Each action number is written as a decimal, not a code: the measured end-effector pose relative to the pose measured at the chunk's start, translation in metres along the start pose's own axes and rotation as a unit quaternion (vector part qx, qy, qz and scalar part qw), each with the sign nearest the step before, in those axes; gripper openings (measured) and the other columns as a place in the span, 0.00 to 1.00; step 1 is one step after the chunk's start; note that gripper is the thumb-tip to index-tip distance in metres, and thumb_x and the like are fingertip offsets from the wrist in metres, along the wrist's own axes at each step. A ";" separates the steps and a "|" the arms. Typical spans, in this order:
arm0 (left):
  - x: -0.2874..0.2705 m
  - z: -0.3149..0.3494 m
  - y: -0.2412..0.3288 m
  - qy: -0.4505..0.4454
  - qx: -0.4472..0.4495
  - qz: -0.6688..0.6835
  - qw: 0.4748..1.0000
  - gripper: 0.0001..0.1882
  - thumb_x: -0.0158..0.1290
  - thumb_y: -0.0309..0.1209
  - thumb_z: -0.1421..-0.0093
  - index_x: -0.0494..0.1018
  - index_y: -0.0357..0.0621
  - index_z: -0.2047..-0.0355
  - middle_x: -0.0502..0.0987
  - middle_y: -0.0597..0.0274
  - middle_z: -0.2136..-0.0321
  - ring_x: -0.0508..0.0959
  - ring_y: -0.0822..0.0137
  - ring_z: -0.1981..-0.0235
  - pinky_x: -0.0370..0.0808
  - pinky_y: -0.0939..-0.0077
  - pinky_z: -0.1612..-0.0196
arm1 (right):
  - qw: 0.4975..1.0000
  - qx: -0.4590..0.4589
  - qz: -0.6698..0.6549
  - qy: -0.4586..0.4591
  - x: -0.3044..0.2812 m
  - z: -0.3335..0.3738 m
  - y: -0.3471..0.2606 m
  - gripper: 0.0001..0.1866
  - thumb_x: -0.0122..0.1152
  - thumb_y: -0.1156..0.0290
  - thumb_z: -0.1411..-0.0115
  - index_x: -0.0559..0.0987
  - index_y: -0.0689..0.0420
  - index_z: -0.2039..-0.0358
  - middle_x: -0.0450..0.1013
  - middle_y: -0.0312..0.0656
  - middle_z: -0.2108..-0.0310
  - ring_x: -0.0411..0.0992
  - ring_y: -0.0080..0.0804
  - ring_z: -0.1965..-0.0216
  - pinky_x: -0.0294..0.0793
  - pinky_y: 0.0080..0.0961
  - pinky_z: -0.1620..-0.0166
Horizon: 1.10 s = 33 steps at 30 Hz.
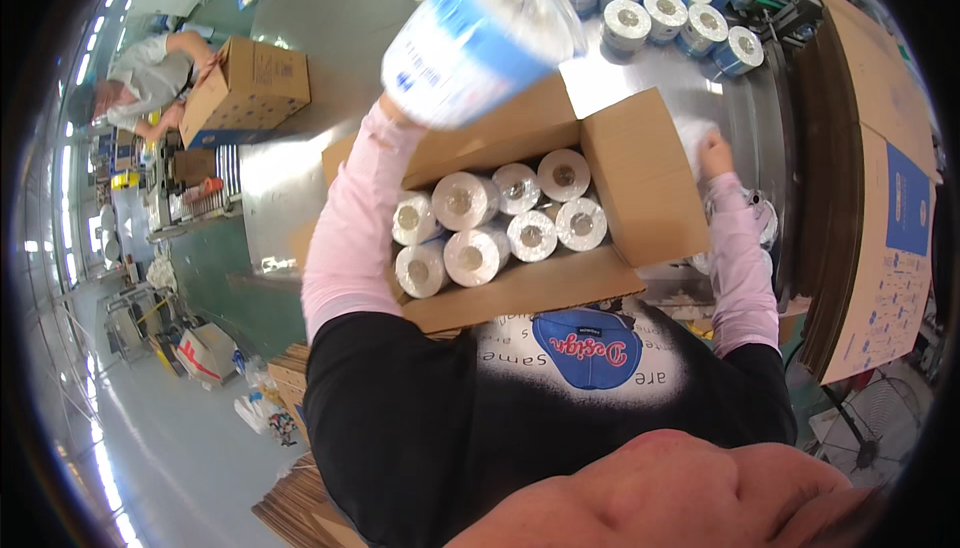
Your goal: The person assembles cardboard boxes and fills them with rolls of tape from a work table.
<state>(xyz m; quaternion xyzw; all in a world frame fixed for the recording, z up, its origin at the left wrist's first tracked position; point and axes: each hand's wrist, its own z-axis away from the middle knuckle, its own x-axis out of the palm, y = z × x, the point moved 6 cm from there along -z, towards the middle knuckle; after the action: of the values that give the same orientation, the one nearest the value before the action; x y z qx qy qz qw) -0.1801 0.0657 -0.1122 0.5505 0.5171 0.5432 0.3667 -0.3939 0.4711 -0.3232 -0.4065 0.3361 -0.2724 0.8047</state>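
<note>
A big plastic-wrapped paper roll [470,43] in white and blue is held up above the far left of the carton, close to my view and a little blurred. My left hand [396,111] grips it from below, mostly hidden behind it. Beyond the carton's right flap, my right hand [714,155] is closed against a blurred white thing [692,135], half hidden by the flap. Between my arms stands the open cardboard carton [645,178]. Two rows of wrapped paper rolls [476,256] stand inside it, their round ends facing up.
Many wrapped rolls [627,20] stand on the metal table [340,23] at the far side. Flat cardboard sheets [870,178] are stacked at the right, above a fan [872,418]. At the far left another person [150,78] handles a carton [245,88].
</note>
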 end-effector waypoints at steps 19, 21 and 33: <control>0.122 0.181 -0.085 -0.274 -0.126 -0.665 0.683 0.21 0.55 0.36 0.47 0.75 0.56 0.51 0.72 0.41 0.52 0.70 0.44 0.47 0.69 0.52 0.48 | 0.596 -0.360 0.661 -0.281 0.219 0.174 -0.148 0.21 0.61 0.66 0.51 0.78 0.51 0.53 0.66 0.56 0.46 0.61 0.50 0.41 0.55 0.45 0.39; 0.112 0.144 -0.075 -0.392 -0.294 -0.513 0.705 0.22 0.55 0.38 0.45 0.73 0.56 0.49 0.78 0.45 0.60 0.77 0.49 0.55 0.73 0.57 0.52 | 0.635 -0.336 0.609 -0.336 0.217 0.187 -0.166 0.29 0.60 0.66 0.49 0.71 0.51 0.44 0.66 0.55 0.45 0.62 0.48 0.40 0.55 0.47 0.38; 0.019 -0.183 -0.173 0.018 -0.121 -0.539 0.833 0.23 0.57 0.44 0.46 0.75 0.45 0.53 0.78 0.51 0.58 0.78 0.55 0.57 0.74 0.66 0.52 | 0.903 -0.271 0.251 -0.219 0.102 0.050 -0.271 0.15 0.57 0.72 0.42 0.78 0.56 0.53 0.77 0.46 0.58 0.75 0.39 0.56 0.73 0.31 0.53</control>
<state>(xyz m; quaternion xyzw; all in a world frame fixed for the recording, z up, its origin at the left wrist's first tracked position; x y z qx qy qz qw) -0.3906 0.0892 -0.2493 0.1256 0.6688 0.3271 0.6557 -0.3365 0.2809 -0.1062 -0.5605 0.3037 0.1365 0.7583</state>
